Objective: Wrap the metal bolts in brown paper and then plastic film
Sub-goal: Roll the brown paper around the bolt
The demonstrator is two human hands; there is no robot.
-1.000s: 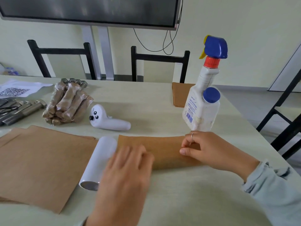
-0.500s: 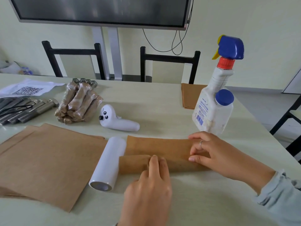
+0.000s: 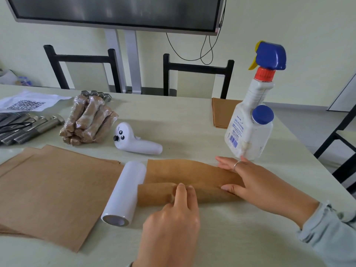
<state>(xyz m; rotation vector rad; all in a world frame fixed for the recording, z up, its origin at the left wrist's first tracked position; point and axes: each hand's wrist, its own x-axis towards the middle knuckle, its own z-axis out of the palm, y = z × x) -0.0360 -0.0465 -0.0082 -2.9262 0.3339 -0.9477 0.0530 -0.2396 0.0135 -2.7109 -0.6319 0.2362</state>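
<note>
Pale green table [image 3: 192,120]; a sheet of brown paper [image 3: 185,172] lay flat near its front edge, the near edge curled over into a partly rolled brown paper tube [image 3: 154,191]; whatever sat inside the tube was hidden.

Left hand [image 3: 171,222] reached forward from below; its extended fingers [image 3: 182,189] lay close together, tips pressing down on top of the roll about midway along; fingers mostly straight, not curled round it.

Right hand [image 3: 248,180] lay across the right end of the paper; fingers spread apart and flat, the far ones on the unrolled sheet, the thumb [image 3: 229,188] down against the roll's right end; a ring showed on one finger; light blue sleeve [image 3: 331,232] at the wrist.

White roll of plastic film [image 3: 124,193] lay just beside the tube's left end, touching or nearly so; a stack of brown paper sheets [image 3: 55,189] to its left.

Farther back: a pile of film-wrapped brown bundles [image 3: 87,120]; bare metal bolts [image 3: 28,128] at the left edge; a white handheld controller [image 3: 134,141]; a white spray bottle with blue trigger head [image 3: 252,116] standing just behind the right hand.
</note>
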